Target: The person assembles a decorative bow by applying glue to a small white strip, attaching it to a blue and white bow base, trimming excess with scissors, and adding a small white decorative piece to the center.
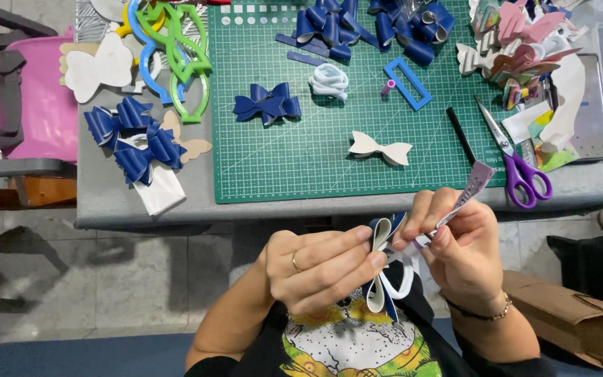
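My left hand (319,271) pinches a folded blue-and-white bow piece (383,279) in front of my chest, below the table's near edge. My right hand (458,244) holds a small glue tube (470,188) with a flat crimped end, its tip pressed against the middle of that bow piece. On the green cutting mat (294,167) lie a finished dark blue bow (267,103), a white bow-shaped cutout (380,149) and a coiled white strip (330,80).
Purple-handled scissors (518,164) and a black pen (460,134) lie at the mat's right edge. Blue bows (134,136) sit left, green and blue templates (176,63) behind them. Colourful scraps (525,49) pile at the back right. A pink chair (29,98) stands left, a cardboard box (581,318) right.
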